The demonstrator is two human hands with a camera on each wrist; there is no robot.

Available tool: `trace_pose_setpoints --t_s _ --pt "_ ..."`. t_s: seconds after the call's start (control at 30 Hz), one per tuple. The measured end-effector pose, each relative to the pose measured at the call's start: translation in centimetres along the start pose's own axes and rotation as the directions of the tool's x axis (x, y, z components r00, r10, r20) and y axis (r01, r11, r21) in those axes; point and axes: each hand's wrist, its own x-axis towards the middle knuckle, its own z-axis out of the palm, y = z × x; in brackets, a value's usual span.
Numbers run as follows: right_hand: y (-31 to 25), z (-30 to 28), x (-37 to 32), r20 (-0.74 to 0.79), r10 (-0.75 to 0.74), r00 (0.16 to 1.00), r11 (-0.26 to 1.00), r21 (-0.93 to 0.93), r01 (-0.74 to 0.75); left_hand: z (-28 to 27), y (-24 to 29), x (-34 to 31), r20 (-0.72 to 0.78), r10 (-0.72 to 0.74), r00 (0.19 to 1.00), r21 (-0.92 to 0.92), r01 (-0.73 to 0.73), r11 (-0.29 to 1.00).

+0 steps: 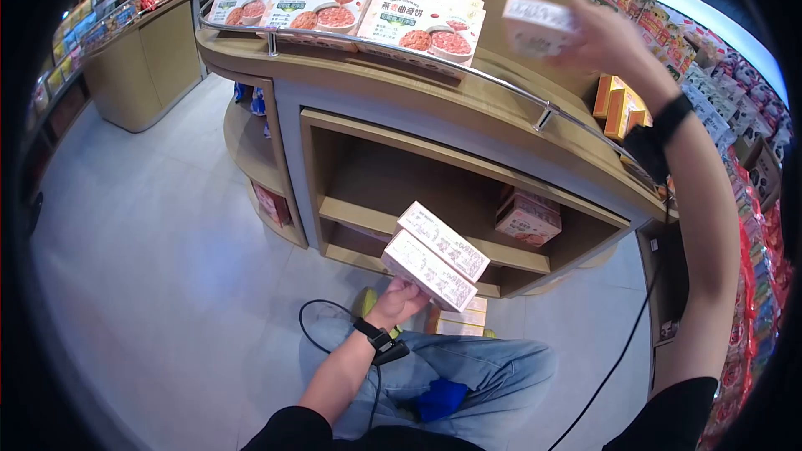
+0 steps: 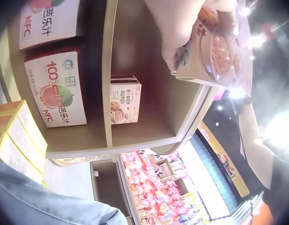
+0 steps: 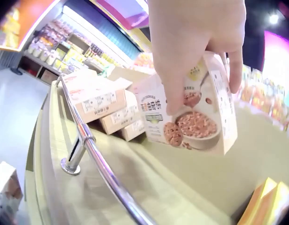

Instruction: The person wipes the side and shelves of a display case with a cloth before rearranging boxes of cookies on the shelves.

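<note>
My left hand (image 1: pixel 398 304) grips two white-and-pink biscuit boxes (image 1: pixel 430 269) held together in front of the cabinet; the left wrist view shows its fingers round a box (image 2: pixel 221 51). Over the countertop, my right hand (image 1: pixel 606 33) holds one box (image 1: pixel 539 27), blurred in the head view. In the right wrist view the right hand (image 3: pixel 196 47) pinches that box (image 3: pixel 184 112) from above, thumb on the printed front, fingers at the side. Stacked boxes (image 3: pixel 100 101) lie beside it on the counter.
A metal rail (image 1: pixel 501 83) runs along the counter edge. Boxes (image 1: pixel 529 217) stand in the open shelf below. Orange boxes (image 1: pixel 620 107) are at the counter's right. More cartons (image 1: pixel 461 317) sit on the floor near the knees; a black cable (image 1: pixel 614 363) hangs at right.
</note>
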Motion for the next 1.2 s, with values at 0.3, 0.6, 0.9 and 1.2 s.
trace_pose_setpoints --t_s 0.3,0.6,0.9,1.2 --pt "-5.2 -2.6 -29.3 -0.463 0.369 0.806 0.891 0.423 -0.165 -0.3 -0.1 0.1 -0.031 0.005 1.0 0.022 -0.004 1.0" --pt "-15.1 18.4 -34.8 0.099 0.465 0.88 0.258 0.936 -0.242 -1.2 0.2 -1.0 -0.033 0.002 0.999 0.116 0.002 0.993" --pt "-18.4 28.5 -38.2 0.253 0.234 0.939 -0.158 0.963 -0.22 -1.0 0.9 -2.1 -0.234 -0.159 0.959 0.462 0.254 0.85" --pt "-19.3 30.8 -39.7 0.347 0.047 0.937 -0.08 0.936 -0.343 -3.0 0.2 -1.9 -0.399 -0.295 0.868 0.506 0.477 0.719"
